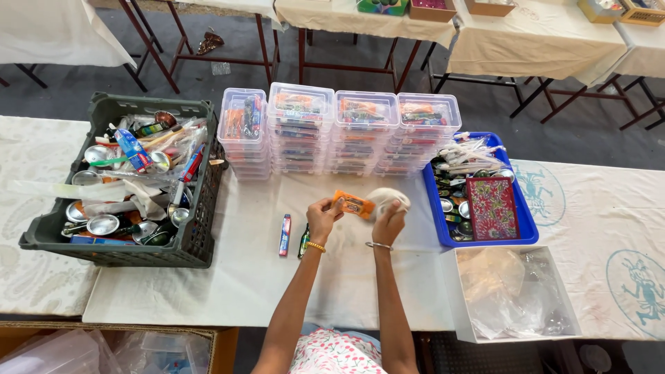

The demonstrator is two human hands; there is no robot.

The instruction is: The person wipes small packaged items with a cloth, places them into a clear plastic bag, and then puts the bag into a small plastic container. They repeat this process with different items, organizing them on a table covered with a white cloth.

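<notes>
My left hand (323,217) pinches one end of a small orange packet (354,204) above the white tablecloth. My right hand (388,223) holds a crumpled white plastic bag (388,197) next to the packet's other end. A red and blue tube (285,235) and a small dark bottle (304,240) lie on the cloth just left of my left wrist. Stacks of clear lidded plastic boxes (339,133) filled with colourful items stand in a row behind my hands.
A dark green crate (196,244) at the left holds metal bowls, tubes and packets. A blue tray (526,233) at the right carries a patterned red pouch (492,208), small bowls and wrapped items. A white box (460,325) of clear bags sits at the front right.
</notes>
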